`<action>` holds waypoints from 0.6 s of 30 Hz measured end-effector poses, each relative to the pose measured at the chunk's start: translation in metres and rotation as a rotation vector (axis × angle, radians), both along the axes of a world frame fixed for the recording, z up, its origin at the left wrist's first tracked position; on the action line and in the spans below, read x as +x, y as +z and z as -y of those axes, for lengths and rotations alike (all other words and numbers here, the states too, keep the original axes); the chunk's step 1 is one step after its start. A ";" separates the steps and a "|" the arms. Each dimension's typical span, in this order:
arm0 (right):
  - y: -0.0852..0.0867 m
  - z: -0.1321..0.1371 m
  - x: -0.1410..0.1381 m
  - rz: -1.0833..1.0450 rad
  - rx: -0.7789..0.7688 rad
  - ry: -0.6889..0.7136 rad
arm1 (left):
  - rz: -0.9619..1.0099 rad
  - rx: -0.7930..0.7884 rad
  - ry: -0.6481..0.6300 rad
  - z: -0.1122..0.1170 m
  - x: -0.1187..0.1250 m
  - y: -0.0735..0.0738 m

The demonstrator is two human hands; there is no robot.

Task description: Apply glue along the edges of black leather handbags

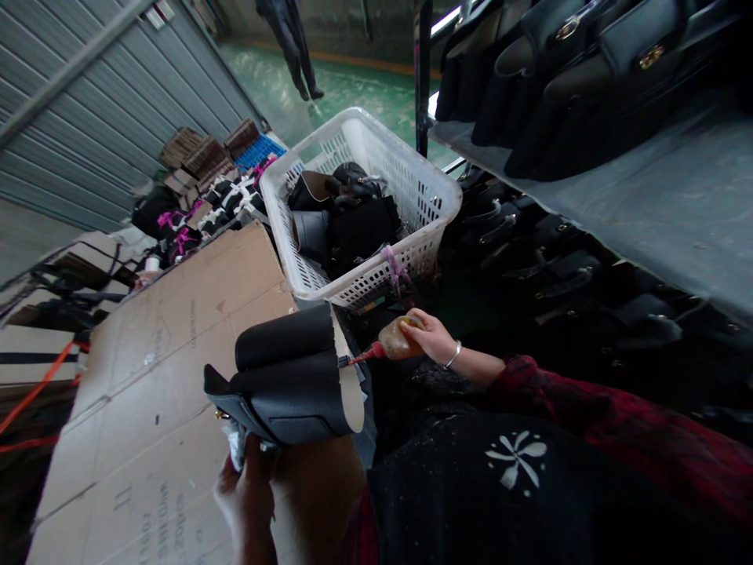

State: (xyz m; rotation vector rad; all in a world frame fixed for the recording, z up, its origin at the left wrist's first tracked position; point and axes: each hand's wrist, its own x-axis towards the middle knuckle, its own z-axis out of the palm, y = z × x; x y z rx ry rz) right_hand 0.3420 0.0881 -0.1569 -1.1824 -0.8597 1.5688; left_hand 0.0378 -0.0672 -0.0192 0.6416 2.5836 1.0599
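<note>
A black leather handbag (294,377) lies on its side over the cardboard-covered table, its pale raw rim facing right. My left hand (247,486) is closed on the bag's lower left side, by a gold clasp and a bit of clear plastic wrap; its fingertips are partly hidden. In my right hand (432,339) is a squeeze bottle (397,341) with amber contents and a red nozzle. The nozzle points left, its dark tip at the bag's rim; whether it touches, I cannot tell.
Behind the bag stands a white plastic basket (361,282) with several black bags inside. Shelves (647,212) on the right carry rows of black bags. Flattened cardboard (176,337) covers the table. Stacked pieces with pink ties (182,235) lie at the back left. A person (291,47) is farther off.
</note>
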 end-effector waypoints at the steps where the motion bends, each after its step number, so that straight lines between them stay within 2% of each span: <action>1: -0.001 0.001 0.000 0.012 0.003 0.001 | 0.034 0.009 0.034 -0.001 0.002 0.001; 4: -0.002 0.002 0.001 0.060 0.010 -0.037 | 0.058 0.023 0.071 -0.005 0.009 0.006; 8: -0.001 0.001 0.000 0.070 0.018 -0.068 | 0.011 -0.013 0.056 -0.009 0.015 0.010; 13: 0.004 -0.004 -0.005 0.003 -0.021 -0.106 | -0.006 -0.021 0.044 -0.007 0.010 0.007; 18: 0.003 -0.006 -0.008 -0.009 -0.047 -0.067 | -0.051 -0.034 0.008 -0.005 0.009 0.005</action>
